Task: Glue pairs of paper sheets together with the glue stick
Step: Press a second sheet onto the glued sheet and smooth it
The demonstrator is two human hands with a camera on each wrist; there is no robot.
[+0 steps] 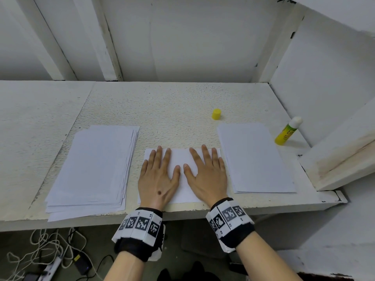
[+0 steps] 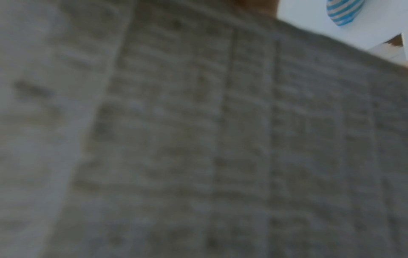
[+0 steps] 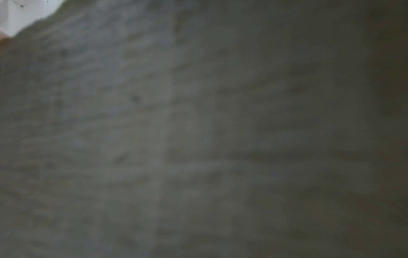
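Two flat hands, left hand (image 1: 157,179) and right hand (image 1: 207,175), fingers straight, press one white paper sheet (image 1: 181,157) at table centre, between two paper stacks, thick at nine o'clock (image 1: 95,167), thin at three (image 1: 255,157), with one uncapped yellow glue stick (image 1: 287,131) and its cylindrical cap (image 1: 216,114) toward two o'clock on the rough white table (image 1: 162,106)

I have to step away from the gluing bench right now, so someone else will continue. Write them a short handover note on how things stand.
Left hand and right hand: both flat, fingers straight, pressing the middle sheet at the table's front edge.
Glue stick: uncapped, standing at the far right. Its yellow cap stands apart, behind the right pile.
Left stack: thick, fanned, overhanging the front edge.
Done, apparently: a pair is being pressed; the right pile looks like finished ones.
Left: move the pressed sheets aside, glue the next pairs, cap the stick afterwards.
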